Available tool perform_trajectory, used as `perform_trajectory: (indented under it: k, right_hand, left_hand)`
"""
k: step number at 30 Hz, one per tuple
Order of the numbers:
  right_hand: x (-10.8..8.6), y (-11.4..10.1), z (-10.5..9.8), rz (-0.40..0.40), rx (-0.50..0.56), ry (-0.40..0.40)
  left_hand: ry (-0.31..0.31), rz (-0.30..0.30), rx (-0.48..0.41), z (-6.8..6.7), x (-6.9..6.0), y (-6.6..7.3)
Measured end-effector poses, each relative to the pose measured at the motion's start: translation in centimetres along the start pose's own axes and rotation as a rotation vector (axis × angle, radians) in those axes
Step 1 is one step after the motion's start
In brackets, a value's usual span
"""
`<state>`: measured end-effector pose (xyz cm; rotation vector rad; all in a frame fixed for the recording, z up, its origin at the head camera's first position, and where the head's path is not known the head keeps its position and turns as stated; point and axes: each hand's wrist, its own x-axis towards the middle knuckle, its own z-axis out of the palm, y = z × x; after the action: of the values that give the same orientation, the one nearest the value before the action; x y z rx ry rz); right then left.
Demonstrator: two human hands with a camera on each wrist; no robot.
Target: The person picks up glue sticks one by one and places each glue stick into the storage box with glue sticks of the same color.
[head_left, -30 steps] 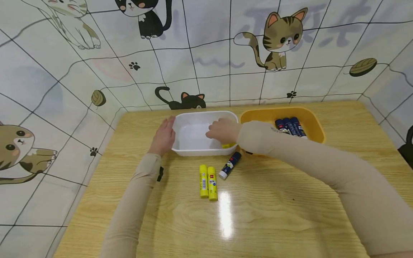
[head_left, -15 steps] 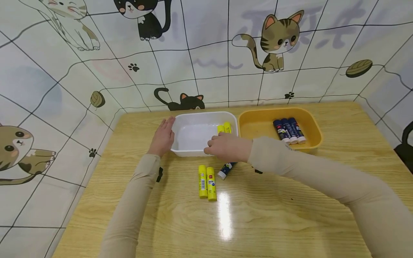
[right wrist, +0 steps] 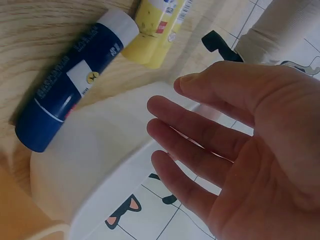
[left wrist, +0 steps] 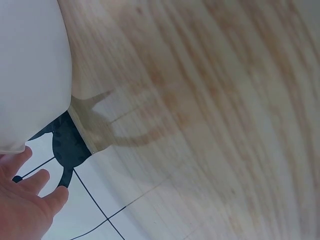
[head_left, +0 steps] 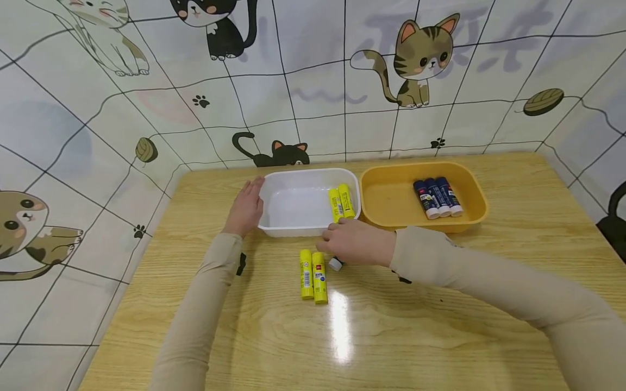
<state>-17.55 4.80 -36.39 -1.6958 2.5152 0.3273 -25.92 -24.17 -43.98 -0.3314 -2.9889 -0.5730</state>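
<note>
My left hand (head_left: 245,207) rests its straight fingers against the left side of the white tray (head_left: 293,231); the left wrist view shows those fingers (left wrist: 35,182) by the tray wall. Above the front right of that tray hovers my right hand (head_left: 359,241), its fingers loosely spread and holding nothing in the right wrist view. Beneath it lies a navy glue stick (right wrist: 75,82), mostly hidden in the head view except its white end (head_left: 335,264). Two yellow glue sticks (head_left: 341,201) lie inside the white tray at its right. Another yellow pair (head_left: 313,277) lies on the table before it.
Right of the white tray, and close against it, stands an orange tray (head_left: 391,217) with several navy glue sticks (head_left: 437,197) at its right side. Both sit on a wooden table (head_left: 415,331) near the cat-printed wall covering (head_left: 323,92) at the back.
My right hand has let go of a yellow glue stick in the white tray and come back toward me, over the loose navy glue stick. The left hand stays at the tray's side.
</note>
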Motion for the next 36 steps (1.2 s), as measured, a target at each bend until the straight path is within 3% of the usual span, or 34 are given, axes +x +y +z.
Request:
perform_trajectory:
  k: [9, 19, 26, 36]
  right_hand:
    - [-0.6, -0.1, 1.6, 0.005, 0.066, 0.028]
    - [-0.7, -0.2, 4.2, 0.039, 0.019, 0.088]
    - [-0.8, 0.6, 5.6, 0.085, 0.003, 0.079]
    - [-0.8, 0.9, 6.7, 0.068, -0.038, 0.121]
  left_hand:
    - [-0.005, -0.015, 0.006, 0.0, -0.1, 0.0]
    - [-0.004, -0.01, 0.007, -0.1, -0.1, 0.1]
    - [-0.011, -0.015, -0.002, -0.3, -0.1, 0.4]
    - [-0.004, -0.013, -0.01, -0.2, -0.1, 0.3]
